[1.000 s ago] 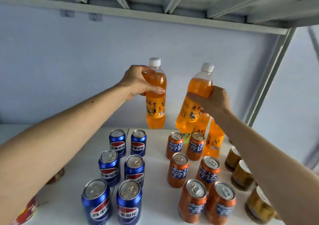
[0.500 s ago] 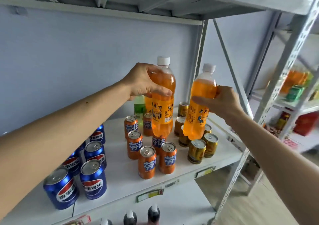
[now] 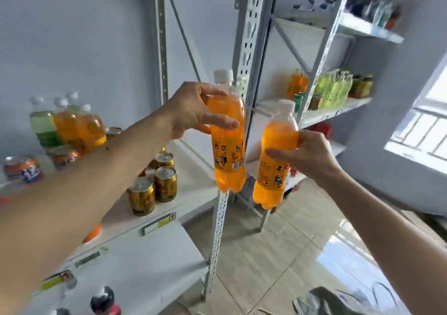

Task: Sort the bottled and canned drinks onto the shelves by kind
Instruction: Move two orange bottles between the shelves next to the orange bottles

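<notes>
Here, left hand (image 3: 191, 111) gripping orange bottle (image 3: 228, 145), right hand (image 3: 307, 156) gripping second orange bottle (image 3: 274, 167)

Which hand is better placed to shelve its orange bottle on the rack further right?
Probably the right hand. Its orange bottle hangs on the side toward the far rack's shelf, where another orange bottle stands. The left hand grips its bottle in front of the near rack's upright post.

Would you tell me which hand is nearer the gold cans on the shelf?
Left. The left hand holds its bottle above and right of the gold cans; the right hand is farther right, past the shelf post.
</notes>
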The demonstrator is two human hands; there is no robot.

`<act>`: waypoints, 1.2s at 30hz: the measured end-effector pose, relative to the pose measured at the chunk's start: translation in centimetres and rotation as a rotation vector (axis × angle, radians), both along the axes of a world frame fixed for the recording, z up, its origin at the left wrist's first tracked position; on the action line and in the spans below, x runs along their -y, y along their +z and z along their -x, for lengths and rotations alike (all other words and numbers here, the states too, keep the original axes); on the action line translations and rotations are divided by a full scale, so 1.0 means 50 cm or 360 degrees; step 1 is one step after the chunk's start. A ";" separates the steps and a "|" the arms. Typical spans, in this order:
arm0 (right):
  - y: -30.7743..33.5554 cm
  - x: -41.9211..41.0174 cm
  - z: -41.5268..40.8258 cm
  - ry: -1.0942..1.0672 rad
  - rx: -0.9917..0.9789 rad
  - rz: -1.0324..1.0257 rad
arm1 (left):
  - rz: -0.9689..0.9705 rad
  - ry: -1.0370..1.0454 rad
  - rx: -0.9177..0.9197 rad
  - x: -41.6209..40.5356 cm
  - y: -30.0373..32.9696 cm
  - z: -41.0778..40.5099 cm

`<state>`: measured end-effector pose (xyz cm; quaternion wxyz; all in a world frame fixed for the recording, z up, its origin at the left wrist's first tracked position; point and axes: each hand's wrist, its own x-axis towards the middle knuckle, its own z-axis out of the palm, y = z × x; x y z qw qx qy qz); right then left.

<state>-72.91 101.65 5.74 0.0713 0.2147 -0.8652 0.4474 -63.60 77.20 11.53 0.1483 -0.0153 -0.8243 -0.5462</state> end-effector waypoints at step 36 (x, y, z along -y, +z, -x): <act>-0.044 -0.591 1.096 -0.0234 0.0032 -0.0059 | -0.0028 -0.0033 -0.0020 -0.588 -0.083 1.161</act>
